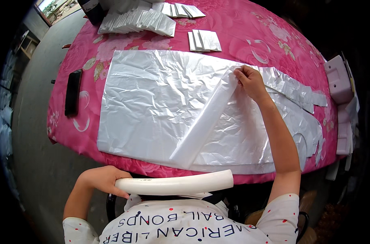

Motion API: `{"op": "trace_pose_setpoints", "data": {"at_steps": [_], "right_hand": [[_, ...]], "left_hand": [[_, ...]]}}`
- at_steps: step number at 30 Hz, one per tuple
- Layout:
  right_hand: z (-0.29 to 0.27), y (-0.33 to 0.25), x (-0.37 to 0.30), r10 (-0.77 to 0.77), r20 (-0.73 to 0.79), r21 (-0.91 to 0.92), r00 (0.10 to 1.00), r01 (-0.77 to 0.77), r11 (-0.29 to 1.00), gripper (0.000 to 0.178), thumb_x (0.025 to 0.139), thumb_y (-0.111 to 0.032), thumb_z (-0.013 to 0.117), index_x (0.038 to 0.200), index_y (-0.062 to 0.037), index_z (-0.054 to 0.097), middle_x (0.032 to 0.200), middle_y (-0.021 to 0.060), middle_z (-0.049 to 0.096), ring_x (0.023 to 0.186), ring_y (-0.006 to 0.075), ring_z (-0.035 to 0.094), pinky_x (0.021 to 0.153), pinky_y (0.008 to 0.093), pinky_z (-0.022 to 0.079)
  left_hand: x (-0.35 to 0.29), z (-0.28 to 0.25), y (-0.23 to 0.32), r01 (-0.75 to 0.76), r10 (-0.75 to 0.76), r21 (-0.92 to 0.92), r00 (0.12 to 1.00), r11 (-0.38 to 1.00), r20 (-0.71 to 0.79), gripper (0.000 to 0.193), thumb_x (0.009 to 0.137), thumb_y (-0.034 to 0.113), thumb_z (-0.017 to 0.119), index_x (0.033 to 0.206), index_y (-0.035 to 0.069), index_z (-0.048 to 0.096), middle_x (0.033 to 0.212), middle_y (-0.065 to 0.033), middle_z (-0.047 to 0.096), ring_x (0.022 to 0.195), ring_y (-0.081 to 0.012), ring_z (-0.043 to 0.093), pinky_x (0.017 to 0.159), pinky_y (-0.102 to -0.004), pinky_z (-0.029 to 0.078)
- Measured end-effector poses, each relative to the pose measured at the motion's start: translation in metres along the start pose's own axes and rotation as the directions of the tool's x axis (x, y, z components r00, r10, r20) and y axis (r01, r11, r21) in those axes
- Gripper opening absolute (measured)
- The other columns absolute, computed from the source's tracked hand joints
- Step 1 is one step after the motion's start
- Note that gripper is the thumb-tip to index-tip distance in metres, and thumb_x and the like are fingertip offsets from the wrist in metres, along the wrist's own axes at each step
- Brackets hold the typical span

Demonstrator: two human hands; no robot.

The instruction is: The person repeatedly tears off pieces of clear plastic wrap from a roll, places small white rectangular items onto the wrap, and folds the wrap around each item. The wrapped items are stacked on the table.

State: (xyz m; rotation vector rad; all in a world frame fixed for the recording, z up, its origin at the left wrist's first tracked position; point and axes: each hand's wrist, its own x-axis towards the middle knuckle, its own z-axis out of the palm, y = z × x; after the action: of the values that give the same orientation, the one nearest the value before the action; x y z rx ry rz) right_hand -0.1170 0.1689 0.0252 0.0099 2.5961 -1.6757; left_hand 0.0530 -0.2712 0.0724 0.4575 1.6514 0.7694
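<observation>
Two hands work: left hand [100, 179] curls around a white tube [174, 185] at six o'clock, right hand [250, 81] pinches the folded plastic strip [205, 122], lifting it off the plastic sheet [152, 101].

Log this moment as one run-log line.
left hand: holds white tube | right hand: pinches folded plastic strip | under strip: plastic sheets on pink floral table

Pink floral tablecloth [241, 36], black phone [73, 92], stacks of folded white bags [138, 21], grey floor [34, 142]
</observation>
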Motion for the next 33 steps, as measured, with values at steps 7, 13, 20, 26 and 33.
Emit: {"op": "trace_pose_setpoints", "data": {"at_steps": [7,13,20,26,33], "right_hand": [[0.044,-0.022,0.005,-0.008,0.139,-0.007,0.99,0.009,1.0,0.017,0.088,-0.017,0.059,0.088,-0.0002,0.062,0.067,-0.0003,0.056,0.061,0.006,0.048,0.057,0.0227,0.041],[0.053,-0.026,0.012,-0.045,0.185,-0.099,0.982,0.064,0.993,0.019,0.087,-0.018,0.059,0.09,0.0005,0.062,0.068,0.0017,0.058,0.061,0.0077,0.049,0.058,0.024,0.042],[0.046,-0.05,-0.006,-0.096,0.006,-0.245,0.995,0.095,0.965,0.033,0.086,-0.025,0.06,0.108,0.0003,0.057,0.101,0.011,0.059,0.083,0.0191,0.057,0.073,0.0318,0.047],[0.054,-0.081,-0.129,-0.348,0.404,-0.366,0.846,0.498,0.786,0.05,0.08,-0.026,0.066,0.121,-0.0028,0.05,0.111,0.015,0.055,0.098,0.0314,0.054,0.088,0.0387,0.043],[0.051,-0.053,-0.161,-0.306,0.333,-0.459,0.892,0.437,0.773,0.05,0.073,-0.014,0.069,0.121,-0.009,0.054,0.106,0.0112,0.06,0.092,0.0289,0.058,0.077,0.037,0.048]], "left_hand": [[0.066,-0.032,0.088,0.139,0.592,0.866,0.677,0.48,-0.437,0.039,0.071,0.033,0.072,0.098,0.007,0.061,0.097,-0.0106,0.062,0.094,-0.0264,0.06,0.081,-0.0356,0.047],[0.106,0.005,0.064,-0.26,0.849,0.92,0.513,0.294,-0.126,0.056,0.078,0.037,0.062,0.117,0.0,0.052,0.126,-0.0143,0.049,0.123,-0.0282,0.042,0.105,-0.0414,0.03],[0.121,0.041,0.042,-0.21,0.677,0.909,0.729,0.359,-0.1,0.076,0.084,0.053,0.042,0.136,-0.002,0.032,0.146,-0.0168,0.025,0.138,-0.0273,0.018,0.112,-0.0419,0.013],[0.127,0.052,0.042,-0.168,0.69,0.919,0.711,0.356,-0.137,0.075,0.085,0.053,0.041,0.137,0.0,0.032,0.145,-0.0163,0.026,0.137,-0.028,0.02,0.112,-0.0432,0.012],[0.125,0.061,0.042,-0.088,0.665,0.936,0.727,0.341,-0.174,0.074,0.085,0.053,0.042,0.138,0.002,0.031,0.147,-0.0143,0.025,0.138,-0.0269,0.019,0.111,-0.0424,0.014]]}}
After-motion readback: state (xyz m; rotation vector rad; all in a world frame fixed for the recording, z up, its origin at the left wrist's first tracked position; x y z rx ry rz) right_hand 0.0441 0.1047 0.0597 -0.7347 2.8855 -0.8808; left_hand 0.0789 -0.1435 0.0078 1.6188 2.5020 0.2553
